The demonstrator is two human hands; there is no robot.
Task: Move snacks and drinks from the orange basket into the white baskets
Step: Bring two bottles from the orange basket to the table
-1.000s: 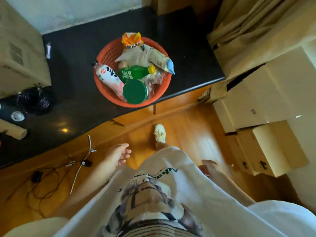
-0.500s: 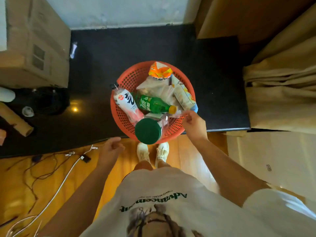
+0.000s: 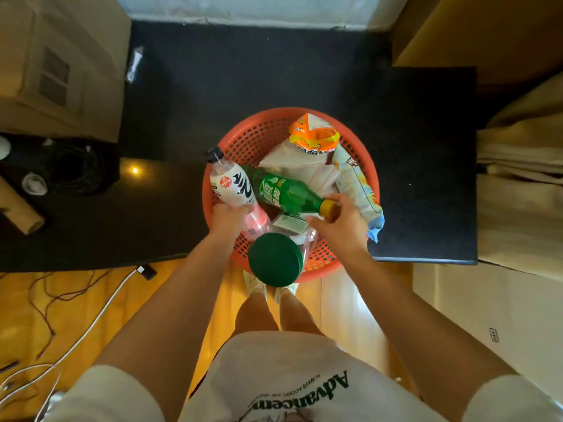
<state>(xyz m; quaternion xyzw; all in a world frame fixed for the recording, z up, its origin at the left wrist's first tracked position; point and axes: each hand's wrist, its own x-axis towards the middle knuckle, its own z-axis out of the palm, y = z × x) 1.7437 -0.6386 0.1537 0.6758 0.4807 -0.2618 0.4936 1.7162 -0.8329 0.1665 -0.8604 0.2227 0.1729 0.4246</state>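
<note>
The orange basket (image 3: 243,141) stands at the near edge of a black counter (image 3: 274,71), and its near rim hangs a little over that edge. Nearest in it is a jar with a dark green lid (image 3: 275,258), leaning on the near rim. Just behind the lid, the left hand (image 3: 228,219) grips the lower end of a white bottle (image 3: 233,185), its fingers curled around it; the bottle's black cap points to the basket's left rim. The right hand (image 3: 341,226) holds the neck of a green bottle (image 3: 285,193) at its yellow cap, with thumb and fingers closed around it. The green bottle lies across the middle of the basket, beside the white one. Along the right rim lies a long pale snack bag (image 3: 358,187) whose blue end hangs over the rim. At the far side is an orange snack bag (image 3: 313,137) on top of a clear bag (image 3: 304,172). A cardboard box (image 3: 61,65) stands at the counter's far left corner.
</note>
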